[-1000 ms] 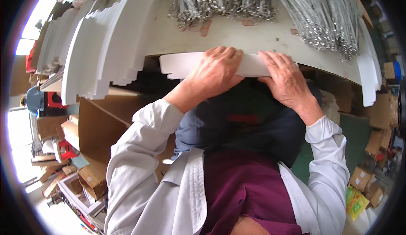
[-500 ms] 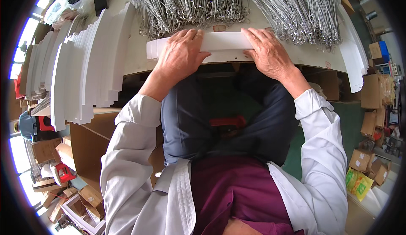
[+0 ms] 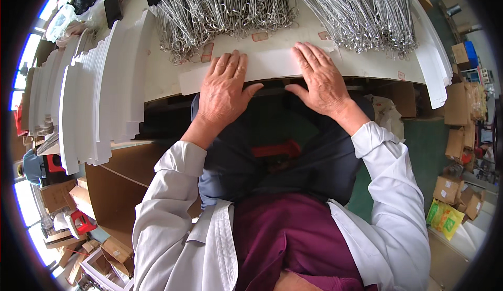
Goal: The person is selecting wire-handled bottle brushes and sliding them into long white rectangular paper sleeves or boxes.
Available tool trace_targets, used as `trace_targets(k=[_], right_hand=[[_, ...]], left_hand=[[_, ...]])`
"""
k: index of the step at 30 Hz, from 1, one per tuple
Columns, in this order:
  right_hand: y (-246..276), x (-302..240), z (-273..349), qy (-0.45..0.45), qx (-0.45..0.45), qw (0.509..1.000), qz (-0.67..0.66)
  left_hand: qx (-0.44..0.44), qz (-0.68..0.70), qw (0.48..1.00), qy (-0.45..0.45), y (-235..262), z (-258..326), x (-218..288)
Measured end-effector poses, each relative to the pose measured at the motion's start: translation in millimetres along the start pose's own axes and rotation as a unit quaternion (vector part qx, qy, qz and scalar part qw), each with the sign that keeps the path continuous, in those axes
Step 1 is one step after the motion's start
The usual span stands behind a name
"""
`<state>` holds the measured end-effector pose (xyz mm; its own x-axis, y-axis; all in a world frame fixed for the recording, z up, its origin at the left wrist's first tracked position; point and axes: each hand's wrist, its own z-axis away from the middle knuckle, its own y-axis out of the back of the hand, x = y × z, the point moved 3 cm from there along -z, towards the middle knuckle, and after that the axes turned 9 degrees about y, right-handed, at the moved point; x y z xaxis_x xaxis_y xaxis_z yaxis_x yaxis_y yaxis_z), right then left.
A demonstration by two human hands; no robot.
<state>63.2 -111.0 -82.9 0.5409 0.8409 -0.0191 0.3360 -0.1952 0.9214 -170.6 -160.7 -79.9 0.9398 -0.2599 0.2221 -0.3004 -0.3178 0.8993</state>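
Observation:
A long white strip [image 3: 272,64], apparently card or thin plastic, lies flat along the near edge of the table. My left hand [image 3: 222,89] rests palm down on its left part, fingers stretched forward and thumb pointing inward. On the strip's right part are the fingers of my right hand [image 3: 322,84], laid out straight, with its thumb spread toward the left hand. Neither hand is closed around anything. Beyond the strip, a bundle of thin metal wires with looped ends [image 3: 225,13] spreads over the table, and a second wire bundle [image 3: 367,18] lies to its right.
Stacks of white strips [image 3: 102,94] overhang the table's left side; more strips [image 3: 432,63] hang over its right edge. A large open cardboard box [image 3: 118,186] stands below left. Cartons [image 3: 448,191] and a yellow-green bag [image 3: 444,218] are at the far right.
The white strip, earlier gripped between fingers and thumbs with a narrow raised face, now lies flat. Both hands have opened, and the thumbs have spread off it toward each other.

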Motion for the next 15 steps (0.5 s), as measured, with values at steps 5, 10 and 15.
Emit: trace_targets(k=[5,10,15], right_hand=[[-23,-38,-37,0.043,-0.018,0.999,-0.02],[-22,-18,-21,0.011,-0.019,0.999,0.025],[0,32,30,-0.074,-0.006,0.995,0.062]], left_hand=[[-0.033,-0.027,0.999,-0.019,-13,-9,8],[-0.023,-0.059,0.998,-0.014,-13,6,-11],[-0.003,-0.061,0.998,0.0,4,23,-37]])
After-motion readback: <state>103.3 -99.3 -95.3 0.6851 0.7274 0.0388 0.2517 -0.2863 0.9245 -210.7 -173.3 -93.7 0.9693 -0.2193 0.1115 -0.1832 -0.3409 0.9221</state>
